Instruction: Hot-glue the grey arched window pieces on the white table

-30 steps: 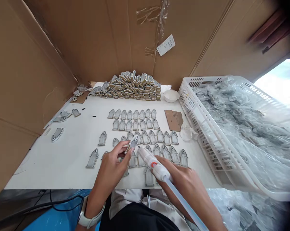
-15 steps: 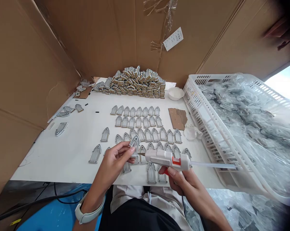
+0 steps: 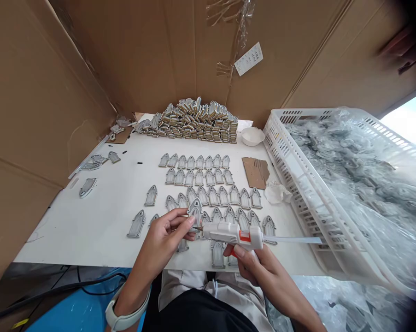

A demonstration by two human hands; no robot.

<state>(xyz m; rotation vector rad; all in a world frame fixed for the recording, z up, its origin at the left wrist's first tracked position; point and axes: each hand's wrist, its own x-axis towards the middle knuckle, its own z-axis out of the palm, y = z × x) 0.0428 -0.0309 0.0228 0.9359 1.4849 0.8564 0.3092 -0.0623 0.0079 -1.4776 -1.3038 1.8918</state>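
Between thumb and fingers, my left hand (image 3: pixel 169 235) pinches a small grey arched window-shaped piece (image 3: pixel 195 211), holding it upright above the table. My right hand (image 3: pixel 254 265) is wrapped round the handle of a white hot glue gun (image 3: pixel 225 232) with a red trigger. The gun's nozzle points left and meets the lower edge of the held piece, close to my left fingertips; whether glue is on it I cannot tell. A long translucent glue stick (image 3: pixel 294 240) juts from the gun's back. Rows of matching arched pieces (image 3: pixel 212 196) lie beyond and beneath both hands.
A stacked heap of the pieces (image 3: pixel 197 122) stands against the cardboard wall (image 3: pixel 142 55). To the right is a white plastic crate (image 3: pixel 290 184) of bagged parts. A white bowl (image 3: pixel 252 136), a cardboard scrap (image 3: pixel 255 173) and crumpled tissue (image 3: pixel 277 192) sit left of the crate.
The glue gun has moved left and slightly down, bringing its nozzle across the lower edge of the held piece. My left hand keeps its pinch, and the piece sits slightly lower.
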